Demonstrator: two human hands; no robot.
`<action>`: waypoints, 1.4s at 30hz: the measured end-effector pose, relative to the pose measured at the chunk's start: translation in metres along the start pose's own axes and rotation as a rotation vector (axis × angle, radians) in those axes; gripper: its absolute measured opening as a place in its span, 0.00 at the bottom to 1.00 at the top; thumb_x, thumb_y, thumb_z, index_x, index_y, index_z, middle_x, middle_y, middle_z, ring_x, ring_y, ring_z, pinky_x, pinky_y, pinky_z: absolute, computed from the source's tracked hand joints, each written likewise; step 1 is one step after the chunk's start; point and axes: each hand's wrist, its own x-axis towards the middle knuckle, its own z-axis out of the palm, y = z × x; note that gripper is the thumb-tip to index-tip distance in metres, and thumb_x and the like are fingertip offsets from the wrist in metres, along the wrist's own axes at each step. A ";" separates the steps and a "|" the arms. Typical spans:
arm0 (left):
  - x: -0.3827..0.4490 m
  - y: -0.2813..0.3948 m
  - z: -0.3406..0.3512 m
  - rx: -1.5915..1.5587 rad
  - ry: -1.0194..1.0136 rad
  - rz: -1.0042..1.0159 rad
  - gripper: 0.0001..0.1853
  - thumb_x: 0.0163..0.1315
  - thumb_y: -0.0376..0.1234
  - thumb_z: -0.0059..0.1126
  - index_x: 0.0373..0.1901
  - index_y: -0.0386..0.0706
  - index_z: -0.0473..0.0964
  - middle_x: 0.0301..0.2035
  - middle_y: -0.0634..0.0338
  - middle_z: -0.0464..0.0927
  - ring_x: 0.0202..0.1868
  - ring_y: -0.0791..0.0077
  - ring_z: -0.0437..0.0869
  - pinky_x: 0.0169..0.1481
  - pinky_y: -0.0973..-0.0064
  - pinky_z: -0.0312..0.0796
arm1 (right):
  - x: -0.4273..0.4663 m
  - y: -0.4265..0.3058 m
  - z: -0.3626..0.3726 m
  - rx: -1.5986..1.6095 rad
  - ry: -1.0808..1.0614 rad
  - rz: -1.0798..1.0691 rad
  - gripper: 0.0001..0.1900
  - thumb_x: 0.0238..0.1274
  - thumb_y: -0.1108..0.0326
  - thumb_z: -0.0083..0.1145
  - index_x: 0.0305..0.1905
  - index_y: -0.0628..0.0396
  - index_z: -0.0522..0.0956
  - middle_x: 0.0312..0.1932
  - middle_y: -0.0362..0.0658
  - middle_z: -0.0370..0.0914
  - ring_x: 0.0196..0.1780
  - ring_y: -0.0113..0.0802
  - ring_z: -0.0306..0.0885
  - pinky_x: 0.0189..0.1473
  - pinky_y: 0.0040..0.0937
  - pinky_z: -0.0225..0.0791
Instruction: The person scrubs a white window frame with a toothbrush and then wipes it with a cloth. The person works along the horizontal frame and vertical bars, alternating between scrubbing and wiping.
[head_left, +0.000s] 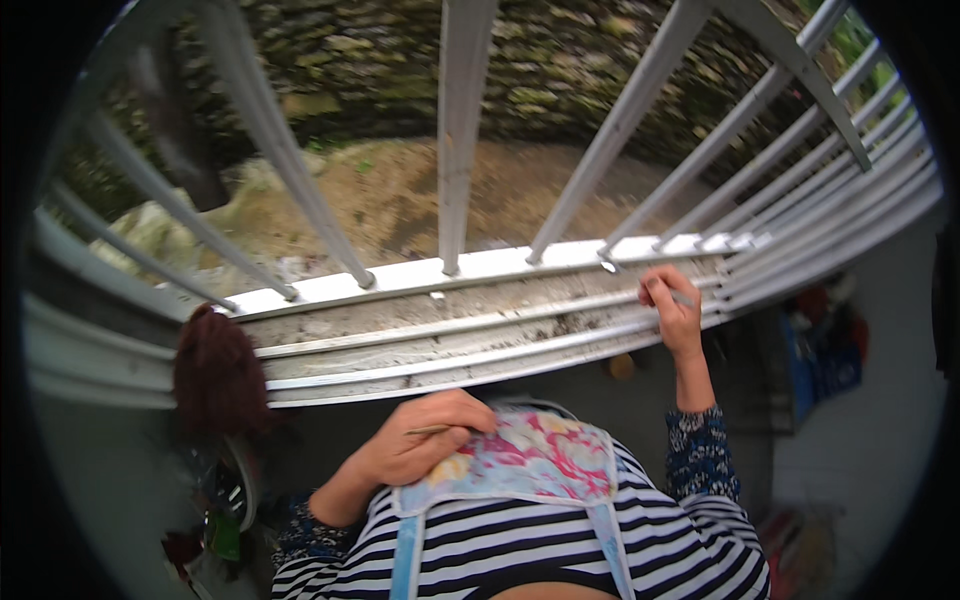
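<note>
My right hand (675, 304) is above the right part of a dirty white window track (480, 328), its fingers closed on a slim, pale tool (682, 298). A small shiny piece (609, 266) in line with the tool, by the foot of a bar, may be its tip. Close to my body, my left hand (420, 435) is at the upper edge of a floral apron (547, 457). A thin stick-like thing (426, 430) is held between its thumb and fingers. Dark dirt (562, 324) and a small white bit (437, 296) lie along the track and ledge.
White metal bars (459, 150) rise beyond the ledge, with a mossy stone wall (555, 82) and bare ground (517, 184) outside. A dark maroon cloth (217, 367) hangs over the track at left. Blue and red items (825, 352) are lower right.
</note>
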 end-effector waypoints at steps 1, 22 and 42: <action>0.001 -0.004 0.008 -0.048 -0.008 -0.007 0.12 0.78 0.27 0.54 0.56 0.33 0.83 0.52 0.49 0.84 0.55 0.60 0.85 0.64 0.67 0.76 | 0.004 0.011 0.001 -0.008 -0.006 -0.035 0.09 0.81 0.68 0.58 0.42 0.60 0.82 0.31 0.36 0.79 0.35 0.21 0.74 0.38 0.22 0.69; 0.076 -0.196 0.120 -0.374 -0.147 -0.519 0.24 0.82 0.50 0.53 0.49 0.37 0.84 0.47 0.55 0.86 0.54 0.66 0.84 0.67 0.67 0.72 | 0.006 0.050 0.007 0.193 -0.137 -0.161 0.09 0.80 0.71 0.57 0.39 0.62 0.79 0.29 0.35 0.75 0.33 0.20 0.71 0.34 0.23 0.66; 0.075 -0.196 0.153 -0.520 0.050 -0.562 0.21 0.84 0.48 0.52 0.52 0.39 0.82 0.46 0.58 0.86 0.54 0.71 0.86 0.65 0.70 0.75 | 0.008 0.054 0.011 0.129 -0.054 -0.320 0.09 0.74 0.72 0.59 0.36 0.64 0.80 0.24 0.38 0.77 0.30 0.22 0.74 0.32 0.27 0.67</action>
